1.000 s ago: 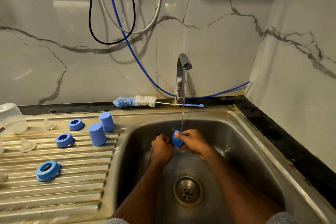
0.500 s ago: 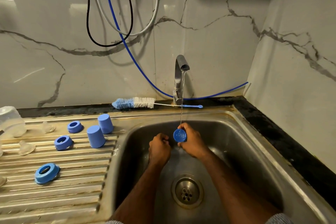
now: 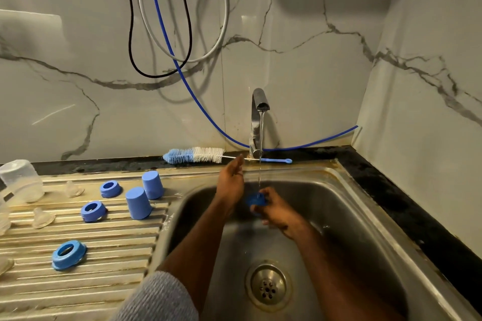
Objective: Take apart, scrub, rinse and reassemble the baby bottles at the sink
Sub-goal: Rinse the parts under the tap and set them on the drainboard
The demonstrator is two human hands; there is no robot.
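Lifted away from the blue cap, the left hand now reaches, fingers loose, toward the bottle brush, leaving the right hand alone gripping it under the tap stream, where wet plastic might slip into the sink.

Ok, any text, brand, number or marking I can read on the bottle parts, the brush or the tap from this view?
None can be read.
Blue caps and rings on the drainboard: plain, no print visible.
Clear bottle at the left edge: any markings too faint to tell.
Blue part in the right hand: blurred.
Brush and tap: no lettering visible.
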